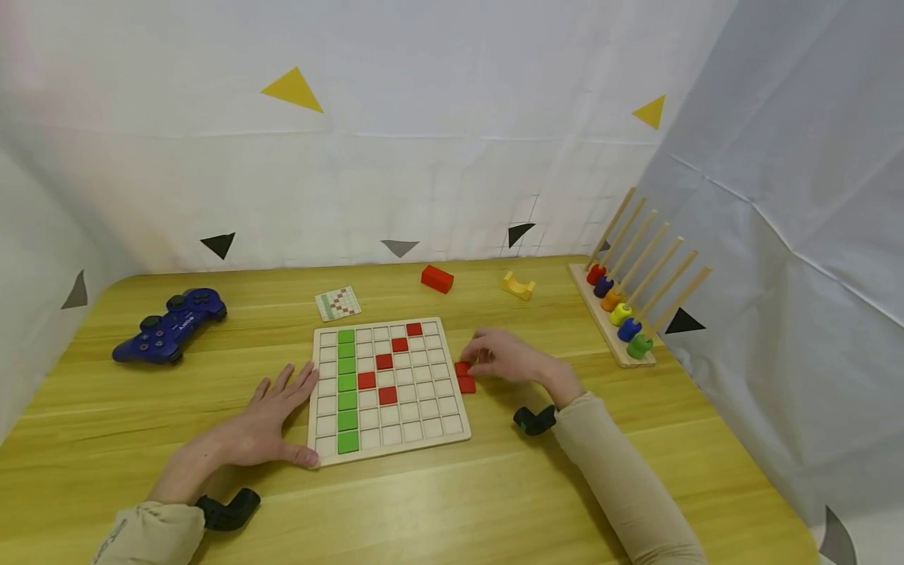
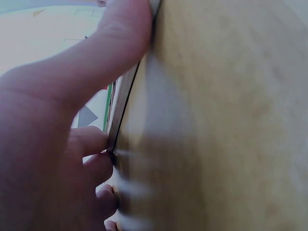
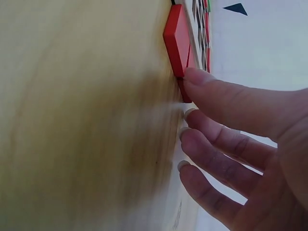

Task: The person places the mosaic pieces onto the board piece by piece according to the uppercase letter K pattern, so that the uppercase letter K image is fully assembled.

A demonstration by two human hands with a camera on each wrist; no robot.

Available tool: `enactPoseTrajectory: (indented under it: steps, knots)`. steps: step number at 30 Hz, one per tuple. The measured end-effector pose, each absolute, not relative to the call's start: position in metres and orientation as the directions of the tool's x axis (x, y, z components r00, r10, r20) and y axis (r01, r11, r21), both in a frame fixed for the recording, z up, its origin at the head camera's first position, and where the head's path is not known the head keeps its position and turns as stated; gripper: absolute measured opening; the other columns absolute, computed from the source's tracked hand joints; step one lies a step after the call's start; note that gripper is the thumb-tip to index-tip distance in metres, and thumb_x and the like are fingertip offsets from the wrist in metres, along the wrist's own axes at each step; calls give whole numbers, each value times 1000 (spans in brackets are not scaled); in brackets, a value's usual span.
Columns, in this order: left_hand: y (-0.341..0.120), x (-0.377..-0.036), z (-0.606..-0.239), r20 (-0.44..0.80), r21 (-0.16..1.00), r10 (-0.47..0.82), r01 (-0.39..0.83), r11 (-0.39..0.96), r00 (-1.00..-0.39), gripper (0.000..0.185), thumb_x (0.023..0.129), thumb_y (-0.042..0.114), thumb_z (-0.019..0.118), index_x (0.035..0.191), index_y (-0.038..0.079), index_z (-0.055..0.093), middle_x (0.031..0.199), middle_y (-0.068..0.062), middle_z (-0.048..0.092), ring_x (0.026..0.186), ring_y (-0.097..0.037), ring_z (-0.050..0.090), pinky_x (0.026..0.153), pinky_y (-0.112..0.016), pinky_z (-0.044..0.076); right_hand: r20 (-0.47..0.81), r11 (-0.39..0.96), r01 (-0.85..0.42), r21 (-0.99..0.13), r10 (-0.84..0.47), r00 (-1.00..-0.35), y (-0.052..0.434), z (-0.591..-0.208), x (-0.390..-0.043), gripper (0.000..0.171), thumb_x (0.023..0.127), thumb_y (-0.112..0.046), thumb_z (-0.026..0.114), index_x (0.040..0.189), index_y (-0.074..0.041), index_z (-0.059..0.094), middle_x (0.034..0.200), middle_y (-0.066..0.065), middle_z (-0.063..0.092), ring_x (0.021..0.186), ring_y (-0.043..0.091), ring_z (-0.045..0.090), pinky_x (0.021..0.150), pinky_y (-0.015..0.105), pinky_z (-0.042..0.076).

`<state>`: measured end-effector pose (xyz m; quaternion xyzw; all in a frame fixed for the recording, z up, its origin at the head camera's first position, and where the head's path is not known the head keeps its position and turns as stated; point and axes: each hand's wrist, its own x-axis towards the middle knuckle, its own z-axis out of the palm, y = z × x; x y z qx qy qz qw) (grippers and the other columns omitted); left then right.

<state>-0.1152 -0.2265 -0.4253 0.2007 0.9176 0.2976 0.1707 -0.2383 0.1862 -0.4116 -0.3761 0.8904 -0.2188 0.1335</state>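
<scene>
Beside the grid board point(image 1: 387, 388), red tiles point(image 1: 465, 377) flat, right hand point(image 1: 507, 357) pinching one, left hand point(image 1: 271, 416) spread flat.

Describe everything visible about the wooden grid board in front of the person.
The grid board is a square of pale wood lying flat on the table, divided into small white cells. A column of green tiles fills its second column from the left; five red tiles form a bent diagonal line. The left hand rests flat against its left edge.

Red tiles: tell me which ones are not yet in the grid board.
The two loose red tiles lying on the table just off the board's right edge, under the right hand's fingertips. The other five sit in grid cells.
</scene>
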Motion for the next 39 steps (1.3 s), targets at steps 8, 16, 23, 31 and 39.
enactPoseTrajectory:
  steps: [8, 16, 23, 31, 39]
  knots:
    - [-226, -115, -425, -194, 614, 469, 266, 743, -862, 126, 72, 60, 80, 161, 4, 10, 168, -20, 0, 151, -47, -13, 116, -68, -10, -100, 681, -566, -465, -675, -731, 188, -413, -240, 21, 92, -16, 74, 112, -11, 73, 101, 0, 62, 88, 14, 58, 79, 28, 50]
    - [-226, -114, -425, -193, 616, 467, 264, 742, -863, 126, 72, 60, 80, 161, 4, 11, 168, -20, 0, 151, -48, -12, 116, -68, -9, -100, 697, -547, -464, -655, -749, 188, -413, -240, 22, 89, -19, 77, 109, -9, 74, 98, 1, 62, 87, 17, 59, 77, 28, 49]
    - [-226, -114, -425, -187, 615, 469, 269, 741, -863, 127, 71, 61, 80, 160, 3, 11, 167, -21, 0, 150, -48, -12, 116, -68, -9, -96, 715, -538, -446, -636, -766, 186, -413, -240, 21, 89, -22, 77, 105, -10, 74, 97, -1, 62, 87, 14, 59, 79, 29, 50]
    - [-227, -116, -427, -178, 612, 471, 278, 741, -864, 127, 71, 62, 80, 161, 4, 11, 167, -20, 1, 150, -48, -12, 116, -68, -9, -85, 699, -576, -425, -664, -743, 189, -413, -242, 21, 91, -22, 75, 105, -7, 70, 99, 0, 62, 91, 14, 60, 85, 33, 52]
    - [-226, -115, -426, -176, 614, 470, 277, 739, -865, 127, 71, 61, 80, 160, 3, 12, 167, -21, 1, 150, -49, -12, 115, -68, -9, -108, 699, -579, -420, -672, -733, 189, -415, -242, 21, 94, -24, 72, 106, -7, 68, 100, 0, 60, 89, 13, 57, 82, 30, 51]
